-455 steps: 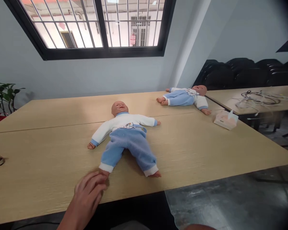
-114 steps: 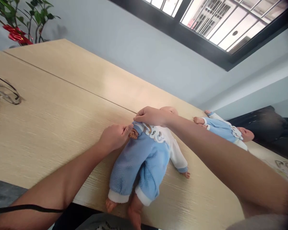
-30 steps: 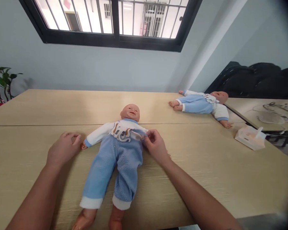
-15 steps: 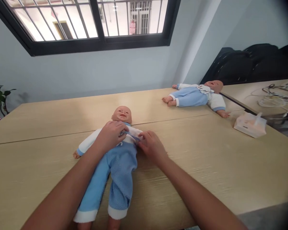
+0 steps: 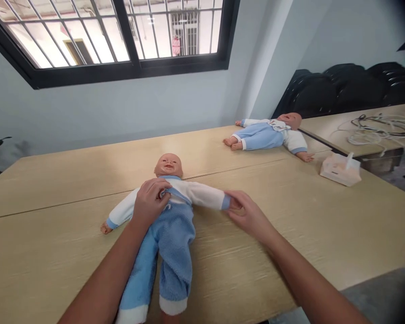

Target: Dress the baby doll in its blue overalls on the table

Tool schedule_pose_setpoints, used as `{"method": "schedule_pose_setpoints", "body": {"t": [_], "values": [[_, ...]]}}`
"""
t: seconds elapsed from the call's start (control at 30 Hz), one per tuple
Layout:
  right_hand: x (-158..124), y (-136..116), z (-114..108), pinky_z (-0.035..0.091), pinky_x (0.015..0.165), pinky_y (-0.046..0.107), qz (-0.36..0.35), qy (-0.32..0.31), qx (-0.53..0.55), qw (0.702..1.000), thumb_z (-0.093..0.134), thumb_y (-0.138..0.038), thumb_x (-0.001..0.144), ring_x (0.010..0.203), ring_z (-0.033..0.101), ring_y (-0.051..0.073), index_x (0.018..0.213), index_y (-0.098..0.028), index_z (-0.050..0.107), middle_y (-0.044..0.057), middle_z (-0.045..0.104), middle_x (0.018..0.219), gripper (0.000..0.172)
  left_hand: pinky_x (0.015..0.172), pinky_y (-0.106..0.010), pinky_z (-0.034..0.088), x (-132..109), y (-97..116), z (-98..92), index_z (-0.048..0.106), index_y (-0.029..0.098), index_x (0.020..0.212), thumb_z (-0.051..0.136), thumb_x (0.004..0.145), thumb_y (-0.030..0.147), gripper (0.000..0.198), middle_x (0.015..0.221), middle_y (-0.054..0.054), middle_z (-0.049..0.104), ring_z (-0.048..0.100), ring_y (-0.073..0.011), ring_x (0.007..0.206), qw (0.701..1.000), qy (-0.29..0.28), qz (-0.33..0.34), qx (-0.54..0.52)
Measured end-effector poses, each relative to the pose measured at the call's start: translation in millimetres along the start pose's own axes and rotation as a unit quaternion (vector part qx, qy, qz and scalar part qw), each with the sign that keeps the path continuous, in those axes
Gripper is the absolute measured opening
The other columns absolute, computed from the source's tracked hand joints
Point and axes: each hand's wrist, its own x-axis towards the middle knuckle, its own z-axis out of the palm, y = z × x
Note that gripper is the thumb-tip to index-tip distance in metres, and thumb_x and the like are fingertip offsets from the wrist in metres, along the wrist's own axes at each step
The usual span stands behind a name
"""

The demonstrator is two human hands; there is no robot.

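A plastic baby doll in a white top and fuzzy light-blue trousers (image 5: 170,211) lay on its back near the middle of the pale wooden table (image 5: 307,216), head toward the far side and legs reaching the near edge. The left hand (image 5: 150,202) rested on the doll's chest, its fingers pinched on the blue strap there. The right hand (image 5: 246,213) gripped the end of the doll's outstretched arm at the blue cuff, just to the right of the body. Well apart, at the far right of the table, a second doll in matching clothes (image 5: 268,134) lay on its back, with a pale tissue box (image 5: 340,168) near it.
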Motion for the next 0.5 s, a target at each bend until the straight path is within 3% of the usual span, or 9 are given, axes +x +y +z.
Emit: {"method": "schedule_pose_setpoints", "body": {"t": [0.1,0.17,0.23,0.3,0.4,0.5], "values": [[28,-24,9,0.054,0.102,0.049,-0.035,0.106,0.011,0.994,0.069,-0.029,0.092,0.128,0.059,0.031,0.149,-0.026,0.049,0.015,0.061,0.138,0.061,0.102,-0.043,0.054,-1,-2,-1.5,0.068,0.025,0.096,0.059,0.089,0.019,0.013,0.101,-0.005,0.077,0.07,-0.0231,0.105,1.0,0.002,0.013,-0.023],[54,-46,26,0.053,0.104,0.049,-0.067,0.133,0.009,0.989,0.066,-0.026,0.093,0.132,0.057,0.031,0.158,-0.023,0.037,0.018,0.056,0.146,0.071,0.107,-0.046,0.053,-1,-4,-3.3,0.07,0.026,0.093,0.06,0.091,0.023,0.011,0.099,-0.004,0.078,0.071,-0.0226,0.104,0.999,-0.001,0.026,-0.036],[81,-64,47,0.05,0.108,0.051,-0.107,0.095,0.001,0.99,0.062,-0.021,0.092,0.131,0.057,0.031,0.159,-0.02,0.035,0.019,0.056,0.147,0.072,0.111,-0.048,0.051,0,-4,-5.8,0.07,0.027,0.092,0.061,0.091,0.024,0.01,0.097,-0.002,0.078,0.071,-0.0222,0.104,0.999,0.005,0.022,-0.047],[103,-74,67,0.046,0.111,0.053,-0.155,0.022,0.0,0.988,0.062,-0.016,0.088,0.128,0.058,0.032,0.151,-0.019,0.047,0.016,0.063,0.14,0.065,0.111,-0.048,0.052,2,-2,-9.3,0.071,0.027,0.092,0.062,0.091,0.024,0.009,0.098,-0.002,0.078,0.071,-0.0217,0.104,0.998,0.02,0.01,-0.062],[122,-70,83,0.048,0.108,0.048,-0.2,-0.085,0.057,0.974,0.063,-0.009,0.08,0.12,0.063,0.029,0.137,-0.019,0.06,0.012,0.069,0.128,0.059,0.108,-0.046,0.053,7,1,-16.0,0.073,0.026,0.092,0.064,0.089,0.023,0.011,0.099,-0.002,0.078,0.071,-0.0207,0.101,0.994,0.048,-0.014,-0.099],[121,-58,83,0.049,0.107,0.044,-0.207,-0.143,0.114,0.961,0.066,-0.007,0.073,0.122,0.061,0.027,0.144,-0.023,0.057,0.01,0.066,0.13,0.073,0.098,-0.04,0.056,13,2,-21.4,0.075,0.025,0.091,0.065,0.086,0.02,0.013,0.099,-0.003,0.077,0.071,-0.0203,0.099,0.987,0.029,-0.084,-0.135]]}}
